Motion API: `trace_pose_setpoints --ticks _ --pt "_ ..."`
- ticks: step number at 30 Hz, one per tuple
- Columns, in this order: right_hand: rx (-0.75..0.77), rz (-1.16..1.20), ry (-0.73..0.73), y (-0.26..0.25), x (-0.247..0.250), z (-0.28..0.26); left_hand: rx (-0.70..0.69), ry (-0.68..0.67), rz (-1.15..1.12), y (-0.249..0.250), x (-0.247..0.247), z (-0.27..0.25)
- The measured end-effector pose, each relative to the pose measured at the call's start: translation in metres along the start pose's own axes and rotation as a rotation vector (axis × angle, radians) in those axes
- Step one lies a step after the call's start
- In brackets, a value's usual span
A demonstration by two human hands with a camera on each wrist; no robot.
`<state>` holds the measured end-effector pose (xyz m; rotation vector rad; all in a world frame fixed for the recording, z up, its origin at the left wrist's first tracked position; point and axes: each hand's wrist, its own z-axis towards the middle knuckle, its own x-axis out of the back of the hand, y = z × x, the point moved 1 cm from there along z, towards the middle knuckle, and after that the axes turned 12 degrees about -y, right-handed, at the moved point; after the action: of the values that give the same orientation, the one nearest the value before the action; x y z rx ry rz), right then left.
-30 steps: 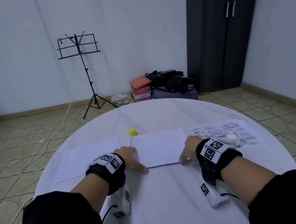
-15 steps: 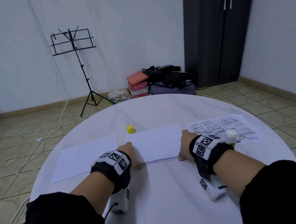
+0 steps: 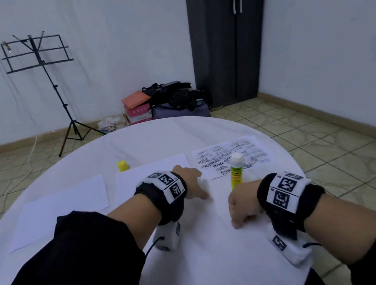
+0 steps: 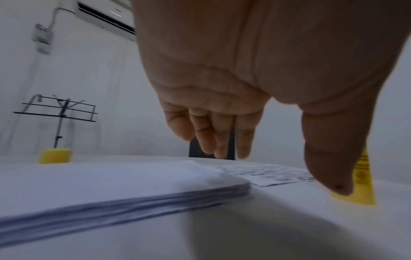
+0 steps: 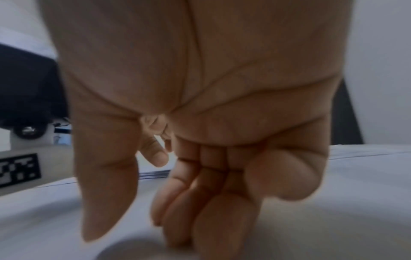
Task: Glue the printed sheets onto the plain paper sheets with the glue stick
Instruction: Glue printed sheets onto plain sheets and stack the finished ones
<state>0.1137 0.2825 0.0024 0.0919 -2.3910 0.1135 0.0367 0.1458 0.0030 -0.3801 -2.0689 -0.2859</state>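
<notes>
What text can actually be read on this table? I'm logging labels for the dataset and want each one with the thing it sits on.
"FRAGILE": on the printed sheet, repeated in black; its other words are too blurred to read.
Glue stick: the yellow label carries dark print, too small and blurred to read in any view.
Wrist bands on the left hand and right hand: black-and-white square code markers, no words.
Plain paper stack and yellow cap: no text.

Printed sheets (image 3: 232,160): black-and-white text, flat on the desk, at the right.
Plain stack (image 3: 152,172): white, flat, middle, just left of the printed sheets.
Single plain sheet (image 3: 65,207): flat, at the left.
Glue stick (image 3: 236,170): yellow, white tip, upright, uncapped.
Cap (image 3: 122,165): yellow, behind the stack.
</notes>
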Motion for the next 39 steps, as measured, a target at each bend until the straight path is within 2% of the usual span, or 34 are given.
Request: trace_pose_setpoints --ticks 3,6,9,11,14,16,18,20,22,29,36,39 --pt "-0.074 0.035 -0.037 0.035 0.001 -0.002 -0.044 -0.038 0.005 0.023 0.014 0.021" --pt "-0.164 0.175 -0.032 0.068 0.013 0.011 -0.012 -0.028 0.106 0.039 0.026 0.050" --pt "-0.257 0.204 0.142 0.091 0.033 0.026 0.021 -0.062 0.215 0.040 0.031 0.093" --pt "-0.322 0.173 0.258 0.104 0.041 0.037 0.066 -0.133 0.272 0.037 0.036 0.132" --pt "-0.347 0.001 0.218 0.115 0.047 0.054 0.108 -0.252 0.247 0.025 0.028 0.204" --pt "-0.303 -0.020 0.164 0.117 0.050 0.064 0.130 -0.247 0.263 0.019 0.034 0.217" --pt "-0.283 -0.021 0.161 0.122 0.053 0.071 0.133 -0.216 0.252 0.016 0.044 0.207" --pt "-0.287 -0.020 0.148 0.125 0.054 0.078 0.118 -0.142 0.275 0.029 0.064 0.142" --pt "-0.295 -0.004 0.151 0.129 0.055 0.084 0.120 -0.143 0.219 0.032 0.069 0.122" --pt "-0.301 -0.027 0.152 0.131 0.060 0.096 0.113 -0.149 0.175 0.032 0.069 0.122" --pt "-0.301 -0.067 0.167 0.125 0.063 0.089 0.132 -0.089 0.059 0.032 0.061 0.121" --pt "-0.324 -0.069 0.177 0.124 0.065 0.090 0.088 -0.036 0.053 0.035 0.059 0.118"
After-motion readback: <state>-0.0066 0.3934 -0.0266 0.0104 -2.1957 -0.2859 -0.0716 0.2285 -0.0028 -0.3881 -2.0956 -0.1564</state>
